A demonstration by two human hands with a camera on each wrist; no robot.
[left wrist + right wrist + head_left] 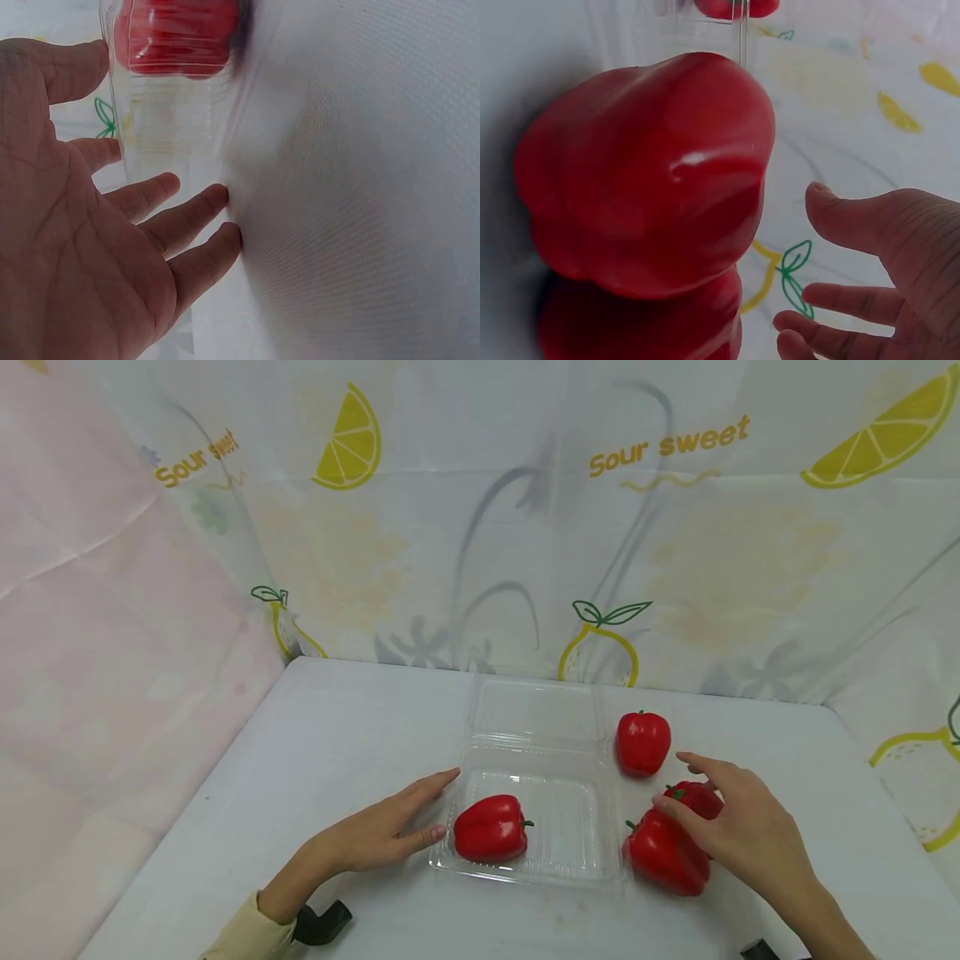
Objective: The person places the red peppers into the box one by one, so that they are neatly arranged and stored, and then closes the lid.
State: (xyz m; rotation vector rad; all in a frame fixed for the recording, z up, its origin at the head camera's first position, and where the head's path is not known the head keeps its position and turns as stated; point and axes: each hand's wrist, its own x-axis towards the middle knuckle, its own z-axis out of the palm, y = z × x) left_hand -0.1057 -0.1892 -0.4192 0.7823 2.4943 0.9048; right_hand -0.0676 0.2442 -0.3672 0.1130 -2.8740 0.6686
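Note:
A clear plastic clamshell box [570,827] lies with its lid [536,710] folded back, and one red bell pepper [489,829] rests on its side at the left of the tray. My left hand [375,833] is at the box's left edge, fingers spread, thumb and fingertips by the rim in the left wrist view. Over two more red bell peppers on the right hovers my right hand [750,822], holding nothing. The nearer pepper [652,172] lies on its side; the other [697,797] is partly hidden behind the hand. A further pepper [643,743] stands upright beyond them.
The white table [360,718] runs back to a hanging cloth [465,527] printed with lemons. A pinkish cloth [112,652] hangs at the left side. Dark camera mounts [322,924] sit at both wrists.

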